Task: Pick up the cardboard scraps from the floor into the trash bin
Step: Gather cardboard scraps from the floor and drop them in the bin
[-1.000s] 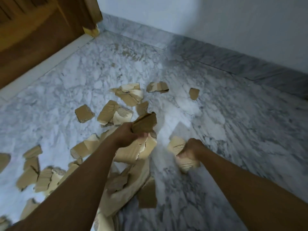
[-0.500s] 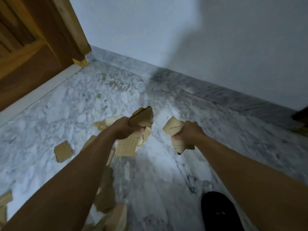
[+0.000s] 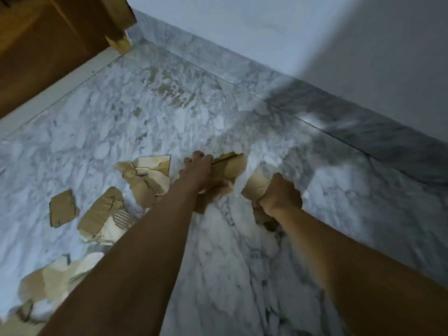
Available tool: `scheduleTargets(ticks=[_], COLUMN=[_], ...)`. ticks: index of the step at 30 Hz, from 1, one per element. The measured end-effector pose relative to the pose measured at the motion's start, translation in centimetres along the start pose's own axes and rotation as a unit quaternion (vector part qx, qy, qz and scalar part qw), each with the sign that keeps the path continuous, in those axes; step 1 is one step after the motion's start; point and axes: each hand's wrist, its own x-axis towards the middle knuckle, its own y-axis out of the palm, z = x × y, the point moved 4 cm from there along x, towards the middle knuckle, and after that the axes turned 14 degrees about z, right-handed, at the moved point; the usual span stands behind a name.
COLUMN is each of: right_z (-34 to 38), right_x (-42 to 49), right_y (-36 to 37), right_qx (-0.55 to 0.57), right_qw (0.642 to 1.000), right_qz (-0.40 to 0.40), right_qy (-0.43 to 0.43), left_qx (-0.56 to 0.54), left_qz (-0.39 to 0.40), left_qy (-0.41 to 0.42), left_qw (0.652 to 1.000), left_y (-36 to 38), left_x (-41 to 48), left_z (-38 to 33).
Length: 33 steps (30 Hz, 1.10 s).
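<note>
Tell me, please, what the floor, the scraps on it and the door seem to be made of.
Floor: probably polished marble, white with grey veining and a faint sheen. Scraps: matte brown corrugated cardboard; ribbed fluting shows where one is torn. Door: seemingly wood, warm brown, perhaps varnished.

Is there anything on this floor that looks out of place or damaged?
Torn cardboard scraps lie scattered on the marble floor at left. The lower corner of the wooden door frame looks chipped, showing pale wood.
</note>
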Motion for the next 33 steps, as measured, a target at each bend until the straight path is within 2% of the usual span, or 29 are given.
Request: scheduleTargets(ticks=[5,7,11,13,16,19,22,26,28,33], right_z=[0.3,0.6,1.1,0.8,0.9,2.8,6.3,14.9,18.3,21.8], right_x=[-0.5,-0.8,-1.5,-2.0,-3.3,-5.1,-6.5,-7.9,-8.1,-7.3], right_y=[-0.5,-0.5,-0.5,-0.5,0.1,1.2,2.1,5.4,7.7,13.4], right_qx=[0.032,0.016,-0.014,-0.018,-0.068,-0.138,-0.15,-0.217,-0.258,-0.316], right_qw=[0.998,0.999,0.999,0.999,0.997,0.988,0.976,0.943,0.924,0.904], right_qz=[0.042,0.051,0.028,0.025,0.032,0.063,0.117,0.15,0.152,0.128], right_qy=[-0.018,0.0,0.013,0.017,0.015,-0.027,-0.104,-0.204,-0.236,-0.259], left_qx=[-0.039,-0.058,-0.137,-0.177,-0.167,-0.166,-0.224,-0.188,-0.193,-0.242], left_qz=[0.011,0.013,-0.029,-0.005,0.024,0.02,0.011,0.025,0.043,0.024], left_qy=[0.031,0.031,0.032,0.029,0.044,0.058,0.069,-0.023,-0.038,-0.005], left_qw=[0.999,0.998,0.99,0.984,0.985,0.984,0.972,0.982,0.98,0.97], left_y=[-0.3,0.1,1.0,2.1,3.7,3.7,1.5,-1.7,-1.8,0.5], left_x=[-0.9,-1.5,-3.6,-4.8,-7.7,-11.1,-13.3,-15.4,-15.4,-14.1], left_z=[-1.3,-1.7,-1.3,-0.6,1.3,5.9,11.7,22.4,26.1,28.7])
